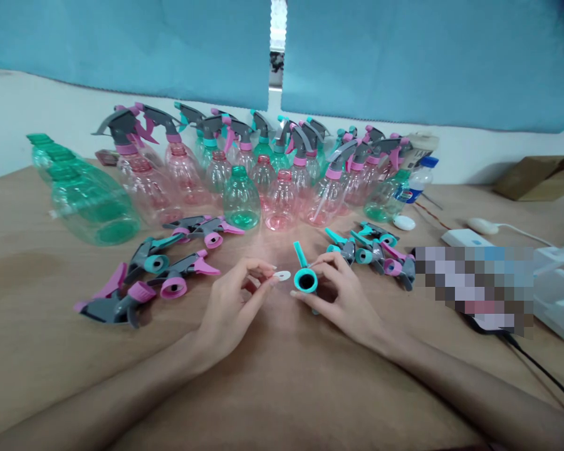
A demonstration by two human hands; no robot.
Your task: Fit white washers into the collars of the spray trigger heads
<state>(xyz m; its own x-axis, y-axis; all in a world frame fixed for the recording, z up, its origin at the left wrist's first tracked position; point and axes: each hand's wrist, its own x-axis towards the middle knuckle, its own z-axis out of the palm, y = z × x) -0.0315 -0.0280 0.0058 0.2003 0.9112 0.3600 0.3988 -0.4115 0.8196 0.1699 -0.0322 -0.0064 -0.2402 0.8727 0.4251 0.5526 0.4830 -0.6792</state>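
Between thumb and fingers, my left hand point(237, 300) pinches a small white washer point(282, 275) with a hole in its middle. Just to its right, my right hand point(345, 297) grips a spray trigger head point(305, 280) by its turquoise collar, the dark opening facing me and the turquoise lever pointing up. A small gap separates washer and collar. Loose pink-and-grey trigger heads point(173, 287) and a turquoise one point(155, 263) lie left of my hands. More trigger heads point(364, 255) lie to the right, close behind my right hand.
Behind my hands stand open green bottles point(242, 197), pink bottles point(282, 203) and several with trigger heads fitted point(337, 166). Green bottles point(94, 207) stand at left. On the right are a white cap point(404, 222), a blurred-out device, a cable point(540, 369), a clear box point(561, 307) and a cardboard box point(538, 177).
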